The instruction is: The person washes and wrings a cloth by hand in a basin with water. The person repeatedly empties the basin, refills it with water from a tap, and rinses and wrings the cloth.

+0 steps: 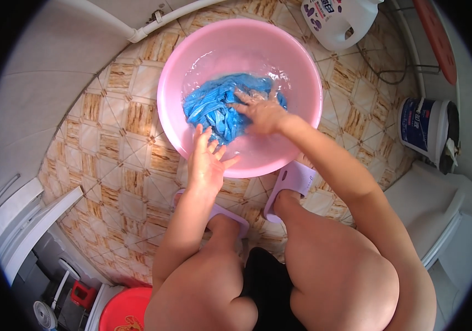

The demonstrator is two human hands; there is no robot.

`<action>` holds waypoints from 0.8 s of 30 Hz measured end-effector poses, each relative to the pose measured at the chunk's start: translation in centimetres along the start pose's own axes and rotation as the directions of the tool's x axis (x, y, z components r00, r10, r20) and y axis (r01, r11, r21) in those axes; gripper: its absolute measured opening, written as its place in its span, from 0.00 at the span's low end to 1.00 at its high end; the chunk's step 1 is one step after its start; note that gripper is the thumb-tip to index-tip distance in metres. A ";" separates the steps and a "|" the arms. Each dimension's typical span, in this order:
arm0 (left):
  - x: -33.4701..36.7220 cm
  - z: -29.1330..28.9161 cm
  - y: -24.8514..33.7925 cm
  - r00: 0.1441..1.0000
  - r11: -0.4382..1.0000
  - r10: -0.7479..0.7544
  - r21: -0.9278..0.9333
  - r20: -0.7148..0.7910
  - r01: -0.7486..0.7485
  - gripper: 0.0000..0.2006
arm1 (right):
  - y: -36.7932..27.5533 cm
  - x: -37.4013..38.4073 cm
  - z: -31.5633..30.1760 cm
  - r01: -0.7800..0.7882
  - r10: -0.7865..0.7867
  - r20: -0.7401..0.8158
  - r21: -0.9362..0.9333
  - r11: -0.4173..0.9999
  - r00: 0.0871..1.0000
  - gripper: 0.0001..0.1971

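A crumpled wet blue cloth lies in water inside a round pink basin on the floor. What kind of garment or cloth it is cannot be made out. My right hand reaches over the basin from the right, fingers spread and resting on the cloth, with water around the fingertips. My left hand is at the basin's near left rim, palm turned up and fingers apart, its fingertips close to the cloth's lower edge. Nothing is held in it.
A white plastic jug stands beyond the basin at the right. Farther right is a white and blue bucket. Purple slippers on my feet are just below the basin. A red basin sits at the lower left. A white pipe runs along the wall.
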State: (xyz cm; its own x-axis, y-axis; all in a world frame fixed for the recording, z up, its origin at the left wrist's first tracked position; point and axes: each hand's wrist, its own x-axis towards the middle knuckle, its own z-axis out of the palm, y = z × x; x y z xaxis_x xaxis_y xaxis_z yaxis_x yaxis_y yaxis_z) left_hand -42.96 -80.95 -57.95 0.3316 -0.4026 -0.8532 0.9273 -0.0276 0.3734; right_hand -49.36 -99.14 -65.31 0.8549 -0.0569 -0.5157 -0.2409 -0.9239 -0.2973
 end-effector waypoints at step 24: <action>6.1 -4.3 -2.4 0.392 0.553 0.804 -0.319 0.447 -0.770 0.19 | -13.6 -5.6 -6.3 0.473 -0.105 -0.611 0.480 0.739 0.784 0.14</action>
State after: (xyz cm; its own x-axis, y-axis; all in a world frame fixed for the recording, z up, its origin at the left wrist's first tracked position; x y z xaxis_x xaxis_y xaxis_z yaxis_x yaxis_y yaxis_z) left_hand -42.39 -79.38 -65.59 0.7981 -0.5886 0.1284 0.3125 0.5868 0.7470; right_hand -48.01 -88.64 -53.31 0.9768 -0.1791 0.1178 0.0056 -0.5281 -0.8491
